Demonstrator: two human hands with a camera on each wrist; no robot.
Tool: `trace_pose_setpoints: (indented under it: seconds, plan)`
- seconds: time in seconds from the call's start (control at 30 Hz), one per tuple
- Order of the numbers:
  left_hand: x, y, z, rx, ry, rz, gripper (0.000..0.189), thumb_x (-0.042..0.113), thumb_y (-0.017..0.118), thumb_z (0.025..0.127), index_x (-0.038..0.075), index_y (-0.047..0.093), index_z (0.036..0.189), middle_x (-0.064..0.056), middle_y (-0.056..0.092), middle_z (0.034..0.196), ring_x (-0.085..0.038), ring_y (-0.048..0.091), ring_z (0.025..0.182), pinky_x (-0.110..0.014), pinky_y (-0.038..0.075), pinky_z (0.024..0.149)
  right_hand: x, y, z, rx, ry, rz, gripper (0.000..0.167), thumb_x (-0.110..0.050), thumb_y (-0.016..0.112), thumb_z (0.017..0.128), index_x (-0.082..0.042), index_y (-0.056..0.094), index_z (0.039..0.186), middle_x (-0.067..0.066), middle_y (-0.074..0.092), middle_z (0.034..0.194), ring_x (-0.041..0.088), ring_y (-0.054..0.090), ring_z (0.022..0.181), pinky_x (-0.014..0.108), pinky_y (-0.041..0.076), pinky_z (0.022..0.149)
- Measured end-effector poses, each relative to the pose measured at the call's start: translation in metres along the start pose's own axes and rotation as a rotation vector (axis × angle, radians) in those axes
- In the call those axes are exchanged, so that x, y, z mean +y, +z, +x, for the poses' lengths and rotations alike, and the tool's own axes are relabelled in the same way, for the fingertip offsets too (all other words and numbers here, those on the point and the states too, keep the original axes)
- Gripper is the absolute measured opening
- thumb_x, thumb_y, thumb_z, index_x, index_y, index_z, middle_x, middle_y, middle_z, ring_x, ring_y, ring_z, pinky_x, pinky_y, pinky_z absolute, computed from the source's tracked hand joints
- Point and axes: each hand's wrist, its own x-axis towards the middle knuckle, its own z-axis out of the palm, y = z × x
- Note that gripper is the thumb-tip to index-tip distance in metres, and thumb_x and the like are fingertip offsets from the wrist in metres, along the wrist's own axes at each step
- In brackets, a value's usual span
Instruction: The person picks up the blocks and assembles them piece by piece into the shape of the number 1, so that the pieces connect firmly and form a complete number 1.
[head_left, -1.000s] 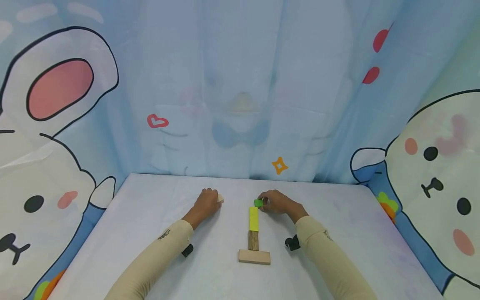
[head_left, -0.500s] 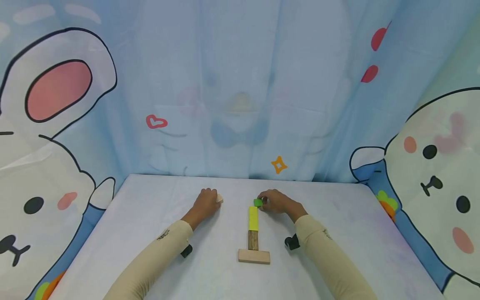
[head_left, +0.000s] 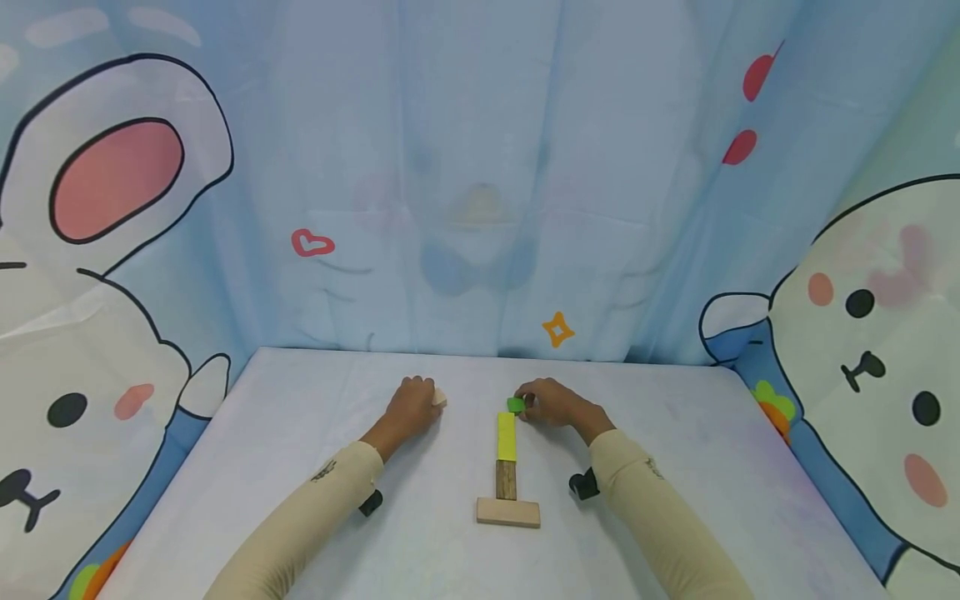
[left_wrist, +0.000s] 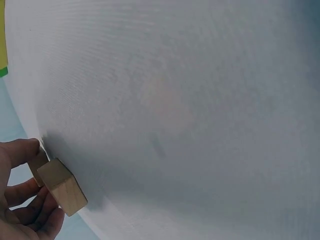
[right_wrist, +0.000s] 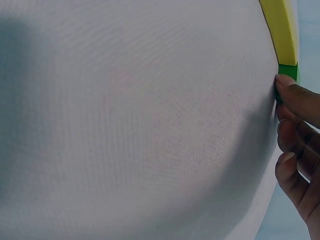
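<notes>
Down the middle of the tabletop [head_left: 427,546], three pieces already sit joined: a pale bar [head_left: 507,512] crosswise at the near end, then a brown block [head_left: 506,481] and a yellow block [head_left: 507,437] end to end. At the far end, the right hand [head_left: 553,403] pinches a green block [head_left: 516,405] against the yellow one, so that joint looks made but not yet released. Well apart from the row, the left hand's [head_left: 412,407] fingers grip a pale wooden piece [left_wrist: 69,195], seemingly still unplaced. Compared with half a second ago, both hands and every block keep their places.
</notes>
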Motion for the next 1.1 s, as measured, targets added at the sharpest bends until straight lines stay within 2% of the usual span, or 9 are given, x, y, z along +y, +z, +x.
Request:
trace_pose_setpoints:
  seconds: [0.47, 1.1]
  plan:
    - [0.002, 0.002, 0.000, 0.031, 0.030, 0.018, 0.023, 0.013, 0.074, 0.089, -0.005, 0.067, 0.100, -0.013, 0.065, 0.086, -0.023, 0.058, 0.079, -0.037, 0.052, 0.072, 0.000, -0.001, -0.002, 0.002, 0.011, 0.003, 0.039, -0.016, 0.075, 0.090, -0.007, 0.066, 0.127, 0.002, 0.065, 0.098, 0.018, 0.055, 0.092, 0.041, 0.049, 0.089]
    - [0.012, 0.000, 0.001, 0.014, 0.023, 0.011, 0.025, 0.015, 0.075, 0.089, -0.005, 0.067, 0.101, -0.012, 0.065, 0.085, -0.021, 0.056, 0.078, -0.035, 0.051, 0.070, 0.000, -0.001, -0.001, -0.007, 0.022, 0.001, 0.039, -0.018, 0.074, 0.091, -0.007, 0.066, 0.128, 0.002, 0.065, 0.099, 0.018, 0.055, 0.093, 0.041, 0.049, 0.090]
